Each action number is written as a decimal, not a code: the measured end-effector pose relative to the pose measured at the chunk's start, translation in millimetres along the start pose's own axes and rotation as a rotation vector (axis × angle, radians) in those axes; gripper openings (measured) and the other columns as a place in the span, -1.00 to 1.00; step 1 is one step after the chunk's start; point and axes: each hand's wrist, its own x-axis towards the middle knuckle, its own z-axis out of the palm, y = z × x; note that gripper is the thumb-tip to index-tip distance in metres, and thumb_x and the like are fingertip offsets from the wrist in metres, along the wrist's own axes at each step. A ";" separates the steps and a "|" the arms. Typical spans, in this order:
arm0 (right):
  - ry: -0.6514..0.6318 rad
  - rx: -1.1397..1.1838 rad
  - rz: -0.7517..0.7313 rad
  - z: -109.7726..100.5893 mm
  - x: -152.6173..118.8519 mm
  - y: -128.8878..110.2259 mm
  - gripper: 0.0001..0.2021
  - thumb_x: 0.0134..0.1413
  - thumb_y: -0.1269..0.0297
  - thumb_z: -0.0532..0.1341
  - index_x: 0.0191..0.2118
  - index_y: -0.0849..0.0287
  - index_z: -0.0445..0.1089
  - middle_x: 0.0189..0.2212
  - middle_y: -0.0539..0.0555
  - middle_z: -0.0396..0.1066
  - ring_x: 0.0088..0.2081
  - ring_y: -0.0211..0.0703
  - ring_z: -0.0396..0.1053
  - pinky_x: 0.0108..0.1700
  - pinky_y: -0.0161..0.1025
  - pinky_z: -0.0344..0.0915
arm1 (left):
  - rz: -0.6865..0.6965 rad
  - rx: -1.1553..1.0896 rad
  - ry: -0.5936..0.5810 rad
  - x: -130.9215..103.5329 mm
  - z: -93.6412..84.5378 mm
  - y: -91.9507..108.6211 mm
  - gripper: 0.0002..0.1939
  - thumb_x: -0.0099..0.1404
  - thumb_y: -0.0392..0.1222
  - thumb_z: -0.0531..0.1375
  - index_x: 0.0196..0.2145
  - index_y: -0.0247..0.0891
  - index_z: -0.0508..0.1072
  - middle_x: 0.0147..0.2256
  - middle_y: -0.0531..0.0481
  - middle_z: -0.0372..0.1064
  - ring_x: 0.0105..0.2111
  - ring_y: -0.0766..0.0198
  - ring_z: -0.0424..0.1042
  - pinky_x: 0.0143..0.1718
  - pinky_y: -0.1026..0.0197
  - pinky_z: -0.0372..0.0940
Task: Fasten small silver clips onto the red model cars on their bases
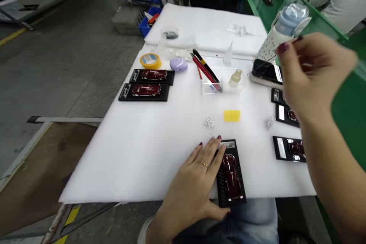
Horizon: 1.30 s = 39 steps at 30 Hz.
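Observation:
My left hand point(197, 183) lies against the left side of a black base point(241, 183) at the table's front edge, its fingers over the base's upper corner and its thumb at the lower end. A dark red model car point(231, 175) sits on that base. My right hand point(311, 68) is raised at the right, above the phone, pinching a thin needle-like tool point(264, 63) that points left. Between the hands lie a yellow pad point(231, 115) and two small piles of tiny silvery parts, one pile point(209, 122) left of the pad and one point(268, 123) right of it.
Two boxed-base cars point(147, 90) stand at the left, several more point(288, 148) at the right. Behind are yellow tape point(150, 61), a purple case point(178, 65), a clear tray point(215, 87) with pens and a bottle, a phone point(267, 71) and a water bottle point(280, 30). A person's sleeve point(340, 0) shows far right.

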 end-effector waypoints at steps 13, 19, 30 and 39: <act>0.075 -0.155 -0.170 28.2 8.1 -2.3 -0.71 0.29 0.20 0.14 -0.48 0.13 0.30 -0.50 0.10 0.39 -0.42 -0.19 0.29 -0.37 -0.18 0.08 | -0.023 -0.142 -0.064 0.1 1.0 -0.5 0.52 -0.15 0.63 0.29 0.46 -0.39 -0.20 0.46 -0.30 -0.13 0.44 -0.09 0.07 0.42 -0.11 0.24; -0.025 0.271 -0.128 -26.3 -77.4 -55.8 -0.90 0.17 0.43 0.28 -0.35 0.12 0.39 -0.46 -0.01 0.43 -0.42 -0.23 0.32 -0.31 -0.15 0.19 | -0.009 -0.108 -0.046 3.3 -6.0 0.7 0.43 -0.15 0.58 0.33 0.39 -0.49 0.03 0.42 -0.39 -0.02 0.40 -0.12 0.16 0.37 -0.07 0.28; -0.090 0.306 -0.122 -18.3 -133.1 -62.0 -0.86 0.07 0.55 0.27 -0.33 0.14 0.42 -0.50 -0.01 0.40 -0.43 -0.22 0.30 -0.38 -0.15 0.13 | -0.023 -0.140 -0.044 3.9 -9.8 1.7 0.38 -0.11 0.55 0.34 0.38 -0.50 0.04 0.43 -0.38 -0.05 0.42 -0.16 0.10 0.41 -0.10 0.20; -0.076 0.329 -0.119 -17.8 -135.6 -59.7 -0.84 0.07 0.57 0.27 -0.31 0.15 0.43 -0.49 -0.01 0.40 -0.43 -0.22 0.32 -0.39 -0.15 0.15 | -0.028 -0.157 -0.035 3.0 -7.4 1.0 0.38 -0.07 0.55 0.32 0.39 -0.51 0.01 0.44 -0.39 -0.07 0.43 -0.16 0.07 0.41 -0.12 0.16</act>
